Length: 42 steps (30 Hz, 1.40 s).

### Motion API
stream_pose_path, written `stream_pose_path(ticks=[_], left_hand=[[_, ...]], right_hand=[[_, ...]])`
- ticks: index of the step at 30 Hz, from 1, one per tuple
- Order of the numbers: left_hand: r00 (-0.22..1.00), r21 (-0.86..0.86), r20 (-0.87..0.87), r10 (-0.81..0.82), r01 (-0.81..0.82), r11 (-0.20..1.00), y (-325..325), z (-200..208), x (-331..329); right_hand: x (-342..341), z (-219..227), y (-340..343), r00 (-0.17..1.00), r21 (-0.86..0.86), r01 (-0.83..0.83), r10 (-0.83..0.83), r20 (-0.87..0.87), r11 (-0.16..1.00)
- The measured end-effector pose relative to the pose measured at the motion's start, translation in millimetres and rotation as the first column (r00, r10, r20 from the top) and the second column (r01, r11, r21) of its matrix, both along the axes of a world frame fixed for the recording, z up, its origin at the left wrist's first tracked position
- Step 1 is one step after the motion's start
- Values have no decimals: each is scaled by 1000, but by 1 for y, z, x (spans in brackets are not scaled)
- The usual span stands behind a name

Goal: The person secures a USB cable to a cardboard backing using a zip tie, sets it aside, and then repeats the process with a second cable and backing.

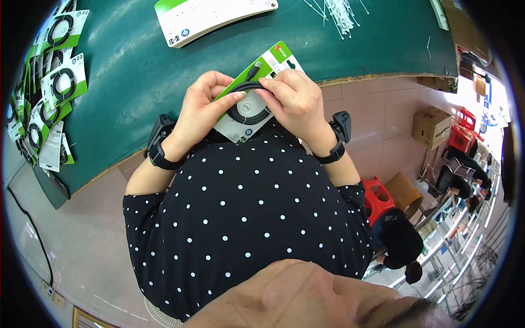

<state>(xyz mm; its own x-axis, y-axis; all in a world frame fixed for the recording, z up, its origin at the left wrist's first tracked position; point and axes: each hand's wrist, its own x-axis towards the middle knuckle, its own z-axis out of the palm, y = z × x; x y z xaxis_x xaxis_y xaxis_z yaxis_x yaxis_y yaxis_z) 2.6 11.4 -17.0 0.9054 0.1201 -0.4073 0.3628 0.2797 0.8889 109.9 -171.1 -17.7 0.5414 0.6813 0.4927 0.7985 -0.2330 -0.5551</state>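
A green and white backing card [281, 53] is held tilted in front of my chest, close to the table's near edge. On its face lies a coiled black cable [252, 118] with a plug end [254, 70] pointing up along the card. My left hand [203, 106] grips the card's left side, thumb pressed over the coil and the other fingers partly hidden behind. With thumb and forefinger, my right hand [295, 101] pinches the upper part of the coil. Black bands with small devices sit on both wrists.
Carded cables [64, 85] pile up at the table's left end. A stack of white and green cards [219, 19] lies at the far side, with white cable ties [342, 16] right of it. Behind at right are a red stool [376, 199], cardboard boxes [432, 127] and other people.
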Motion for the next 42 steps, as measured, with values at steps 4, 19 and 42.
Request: stream_pose_path(ticks=[4, 19, 42], left_hand=[[999, 127, 47, -27, 21, 992, -3, 6, -1], [977, 314, 61, -207, 178, 933, 5, 20, 14], [903, 882, 355, -242, -237, 408, -19, -2, 2]], right_hand=[[5, 21, -5, 949, -19, -19, 12, -316, 1000], [15, 26, 4, 990, 30, -27, 31, -141, 999], [9, -12, 1, 992, 8, -86, 86, -87, 996]])
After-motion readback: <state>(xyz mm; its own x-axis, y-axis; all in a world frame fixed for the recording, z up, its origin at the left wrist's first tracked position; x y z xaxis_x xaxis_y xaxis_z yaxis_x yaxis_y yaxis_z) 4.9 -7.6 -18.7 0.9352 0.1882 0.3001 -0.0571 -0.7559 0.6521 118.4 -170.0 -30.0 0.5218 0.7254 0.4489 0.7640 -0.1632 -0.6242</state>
